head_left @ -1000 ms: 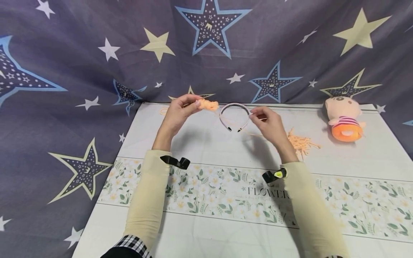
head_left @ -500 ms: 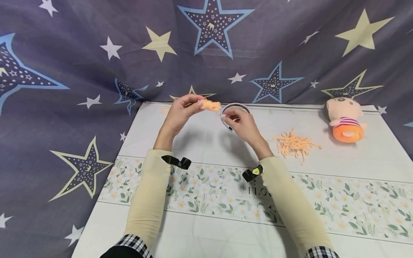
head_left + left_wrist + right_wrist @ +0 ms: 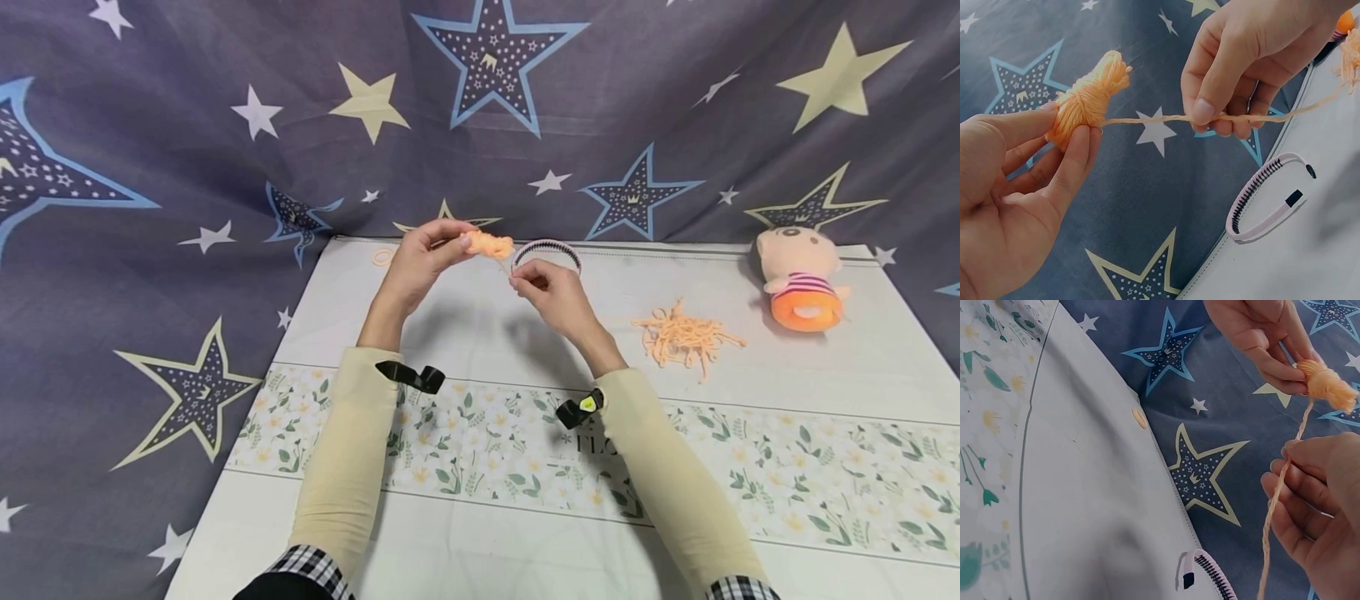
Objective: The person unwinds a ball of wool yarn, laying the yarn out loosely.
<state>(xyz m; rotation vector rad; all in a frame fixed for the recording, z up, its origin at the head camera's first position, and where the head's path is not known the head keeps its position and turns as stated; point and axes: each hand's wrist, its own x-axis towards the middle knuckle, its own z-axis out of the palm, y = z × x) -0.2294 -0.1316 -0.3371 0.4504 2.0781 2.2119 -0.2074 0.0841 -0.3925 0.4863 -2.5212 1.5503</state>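
Above the table's back part, my left hand [image 3: 426,257] pinches a small bundle of orange yarn [image 3: 491,244] between thumb and fingers. Turns of yarn wrap round the bundle's middle, as the left wrist view shows. From it a single yarn strand [image 3: 1141,120] runs taut to my right hand [image 3: 555,293], which pinches it between thumb and forefinger a short way off. Past that hand the strand [image 3: 1266,550] hangs on loosely toward a tangled orange yarn pile [image 3: 686,336] on the table.
A pale pink headband [image 3: 1241,206] with black teeth lies behind my right hand. A plush toy [image 3: 804,279] in orange and stripes lies at the back right. A small orange ring [image 3: 382,257] is at the back left. Behind the table [image 3: 465,333] hangs a star-patterned cloth [image 3: 510,167].
My right hand has come left from beside the headband to near the bundle, drawing close along the strand. The left hand with the bundle has barely moved.
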